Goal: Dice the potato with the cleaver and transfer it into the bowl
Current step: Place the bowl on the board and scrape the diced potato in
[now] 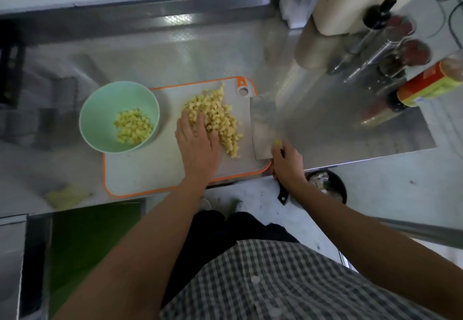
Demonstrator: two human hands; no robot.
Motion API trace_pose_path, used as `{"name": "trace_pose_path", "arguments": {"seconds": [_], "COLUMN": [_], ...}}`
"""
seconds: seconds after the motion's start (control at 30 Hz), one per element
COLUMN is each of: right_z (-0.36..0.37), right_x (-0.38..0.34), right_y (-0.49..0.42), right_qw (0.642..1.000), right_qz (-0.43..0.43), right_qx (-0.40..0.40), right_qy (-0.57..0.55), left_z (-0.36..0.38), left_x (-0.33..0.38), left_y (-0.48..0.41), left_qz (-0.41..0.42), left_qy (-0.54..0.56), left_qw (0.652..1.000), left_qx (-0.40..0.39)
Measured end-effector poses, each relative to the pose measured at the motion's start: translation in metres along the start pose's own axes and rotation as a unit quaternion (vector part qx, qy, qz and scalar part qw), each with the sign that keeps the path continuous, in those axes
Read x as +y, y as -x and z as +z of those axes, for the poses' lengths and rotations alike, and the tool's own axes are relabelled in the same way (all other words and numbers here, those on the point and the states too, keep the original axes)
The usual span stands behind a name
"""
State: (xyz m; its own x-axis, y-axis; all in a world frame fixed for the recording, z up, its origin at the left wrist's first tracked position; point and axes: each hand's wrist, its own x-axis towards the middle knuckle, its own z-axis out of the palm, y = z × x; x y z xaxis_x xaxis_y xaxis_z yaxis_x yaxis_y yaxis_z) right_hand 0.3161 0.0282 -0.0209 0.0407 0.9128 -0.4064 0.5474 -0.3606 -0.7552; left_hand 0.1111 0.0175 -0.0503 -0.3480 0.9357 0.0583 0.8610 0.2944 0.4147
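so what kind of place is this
Probably a kitchen, maybe a commercial one: a stainless steel counter, an orange-rimmed cutting board with diced potato and a cleaver, and sauce bottles and jars at the right.

Tabletop: brushed metal, glossy, reflective. Cutting board, centre: matt white plastic, orange rim. Bowl, left: smooth pale-green plastic. Cleaver: dull metal blade, black handle. Shirt, lower right: checked woven cloth.
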Motion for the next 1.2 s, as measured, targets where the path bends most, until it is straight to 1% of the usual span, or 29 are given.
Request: {"name": "trace_pose_path", "arguments": {"seconds": [0.1,0.17,0.27,0.33,0.5,0.6,0.7,0.93,1.2], "right_z": [0.015,0.028,0.049,0.062,0.077,0.081,0.081,0.063,0.051], "right_x": [0.013,0.013,0.002,-0.006,-0.018,-0.023,-0.023,-0.027,-0.049], "right_y": [0.012,0.019,0.02,0.017,0.011,0.004,0.0,0.008,0.014], "right_qw": [1.0,0.999,0.999,0.999,0.999,0.999,0.999,0.994,0.995], "right_qz": [0.027,0.022,0.012,0.013,0.005,-0.001,0.003,0.007,-0.046], "right_qx": [-0.007,-0.023,-0.038,-0.038,-0.039,-0.04,-0.043,-0.058,-0.047], "right_qy": [0.004,0.012,0.027,0.022,0.017,0.008,-0.018,-0.09,-0.076], "left_z": [0.007,0.009,0.012,0.015,0.024,0.029,0.034,0.033,-0.002], "left_x": [-0.003,-0.004,-0.004,-0.002,0.001,0.005,0.015,0.032,0.046], "left_y": [0.006,0.006,0.001,-0.002,-0.013,-0.021,-0.025,-0.025,-0.033], "left_qz": [-0.022,-0.029,-0.023,-0.011,0.013,0.043,0.088,0.127,0.135], "left_qy": [0.021,0.054,0.109,0.127,0.058,0.023,0.024,0.079,0.088], "left_qw": [0.999,0.998,0.993,0.991,0.997,0.998,0.994,0.988,0.987], "left_qx": [-0.024,-0.032,-0.039,-0.05,-0.04,-0.043,-0.055,-0.037,0.01]}}
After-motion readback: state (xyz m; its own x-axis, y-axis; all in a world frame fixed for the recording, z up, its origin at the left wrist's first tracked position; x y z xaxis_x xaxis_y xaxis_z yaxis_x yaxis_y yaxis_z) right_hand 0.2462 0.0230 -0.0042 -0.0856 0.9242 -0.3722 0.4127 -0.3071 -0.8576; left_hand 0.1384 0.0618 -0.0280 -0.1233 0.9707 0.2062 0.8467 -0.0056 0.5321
